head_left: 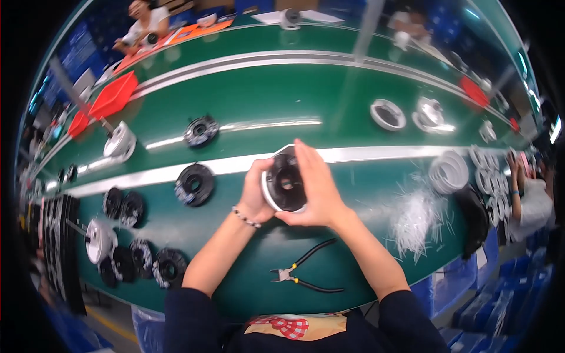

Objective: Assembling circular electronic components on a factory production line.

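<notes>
Over the middle of the green worktable, a round white housing is held between both my hands, with a black round part with a hole at its centre seated inside its rim. My left hand, a beaded bracelet at its wrist, is wrapped round the left side. Along the right side lies my right hand, its fingers pointing up and its thumb at the bottom edge. Nearer to me, a pair of cutting pliers with black handles rests on the table, jaws apart and pointing left.
Several black round parts lie to the left, beside a white housing. To the right are a pile of thin clear-white strips, stacked white rings and a black bag. Red trays and other people are beyond.
</notes>
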{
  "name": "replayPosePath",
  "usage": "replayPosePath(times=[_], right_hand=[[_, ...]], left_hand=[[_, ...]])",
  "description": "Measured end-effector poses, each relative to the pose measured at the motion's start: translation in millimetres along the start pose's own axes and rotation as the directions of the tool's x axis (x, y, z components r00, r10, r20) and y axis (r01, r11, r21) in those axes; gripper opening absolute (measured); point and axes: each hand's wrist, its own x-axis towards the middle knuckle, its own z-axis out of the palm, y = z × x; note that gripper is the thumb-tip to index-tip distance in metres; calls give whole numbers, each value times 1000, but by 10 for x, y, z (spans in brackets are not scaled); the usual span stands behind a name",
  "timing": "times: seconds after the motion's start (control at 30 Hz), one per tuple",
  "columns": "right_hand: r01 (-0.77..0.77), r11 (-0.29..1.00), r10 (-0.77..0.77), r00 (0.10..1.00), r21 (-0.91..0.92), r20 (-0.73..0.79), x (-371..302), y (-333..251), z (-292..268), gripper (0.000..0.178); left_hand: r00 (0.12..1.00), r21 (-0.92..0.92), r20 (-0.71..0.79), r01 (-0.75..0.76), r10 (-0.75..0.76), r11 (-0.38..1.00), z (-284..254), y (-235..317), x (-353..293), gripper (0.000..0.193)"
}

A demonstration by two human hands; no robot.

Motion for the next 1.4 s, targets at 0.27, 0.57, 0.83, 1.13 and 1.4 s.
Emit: replayPosePath(times=[0.27, 0.57, 0.83, 1.13, 1.4], right_hand=[[-207, 967, 211, 977, -149, 12, -293, 437, -468, 98], [-596, 318, 362, 795, -737, -486, -1347, 1848, -2756, 40], [-686, 217, 572, 665, -694, -479, -1869, 2629, -3362, 17], [-591, 419, 315, 807, -689, -500, -941, 1576, -3198, 26], [-563, 822, 569, 819, -86, 70, -499, 232, -636, 55]], left_hand=[[978, 234, -197, -22, 70, 972, -239, -98, 854, 30], [989, 328, -88, -81, 116, 941, -809, 415, 1781, 18], [812, 986, -54, -49, 580, 160, -863, 625, 1348, 44], [637, 813, -279, 555, 718, -177, -1305, 1702, 1134, 39], [797, 900, -423, 315, 431, 301, -1889, 1650, 1114, 49]])
